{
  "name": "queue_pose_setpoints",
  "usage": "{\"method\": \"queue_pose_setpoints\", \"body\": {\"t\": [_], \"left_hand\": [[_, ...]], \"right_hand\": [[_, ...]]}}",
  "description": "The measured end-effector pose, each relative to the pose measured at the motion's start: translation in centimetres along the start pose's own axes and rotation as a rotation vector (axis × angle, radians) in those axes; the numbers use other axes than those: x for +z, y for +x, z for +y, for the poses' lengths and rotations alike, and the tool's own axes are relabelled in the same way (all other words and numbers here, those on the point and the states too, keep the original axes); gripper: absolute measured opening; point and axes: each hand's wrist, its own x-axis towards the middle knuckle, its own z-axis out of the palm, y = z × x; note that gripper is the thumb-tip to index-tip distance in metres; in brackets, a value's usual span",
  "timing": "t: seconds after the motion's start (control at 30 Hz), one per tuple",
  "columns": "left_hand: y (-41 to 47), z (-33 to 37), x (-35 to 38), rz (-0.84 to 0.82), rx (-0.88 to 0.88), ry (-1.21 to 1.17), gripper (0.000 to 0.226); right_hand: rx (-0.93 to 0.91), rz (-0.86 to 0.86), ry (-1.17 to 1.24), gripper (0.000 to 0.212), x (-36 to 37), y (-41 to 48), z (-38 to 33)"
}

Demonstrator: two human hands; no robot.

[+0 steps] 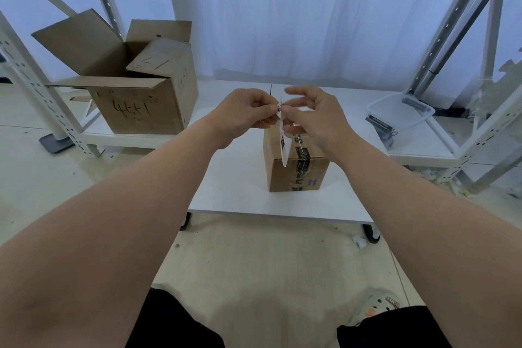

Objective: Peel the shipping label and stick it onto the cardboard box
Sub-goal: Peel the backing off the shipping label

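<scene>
A small taped cardboard box [296, 172] stands on the low white table [240, 186]. Above it hangs a white shipping label [284, 147], seen almost edge-on, its lower end reaching down over the box's top left corner. My left hand [245, 113] pinches the label's top edge with thumb and forefinger. My right hand [313, 116] pinches the same top edge from the other side, its other fingers spread loosely. The two hands meet fingertip to fingertip. Whether the label is separating from its backing is too small to tell.
A large open cardboard box [135, 104] with handwriting sits on the low shelf at the left. A clear plastic bin [401, 113] lies on the shelf at the right. White metal rack uprights [36, 87] flank both sides. My knees and a shoe [378, 305] are below the table's near edge.
</scene>
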Motion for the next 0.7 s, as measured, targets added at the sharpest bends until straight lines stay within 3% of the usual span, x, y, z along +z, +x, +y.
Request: {"method": "queue_pose_setpoints", "body": {"t": [0.1, 0.2, 0.33, 0.5, 0.7], "left_hand": [[-0.1, 0.4, -0.1, -0.005, 0.030, 0.092, 0.007], [-0.1, 0.7, -0.3, -0.008, 0.040, 0.158, 0.008], [-0.2, 1.0, -0.8, -0.003, 0.030, 0.198, 0.012], [-0.3, 1.1, -1.2, -0.063, 0.015, 0.132, 0.013], [-0.5, 1.1, -1.4, -0.118, -0.032, 0.054, 0.015]], "right_hand": [[-0.136, -0.006, -0.213, 0.043, 0.1, 0.1, 0.0], [-0.186, -0.045, -0.335, 0.026, 0.1, 0.3, 0.2], [-0.177, -0.038, -0.315, 0.002, 0.0, 0.3, 0.3], [-0.112, -0.075, -0.186, 0.011, 0.2, 0.1, -0.3], [-0.095, -0.079, -0.184, 0.007, 0.3, 0.0, -0.6]]}}
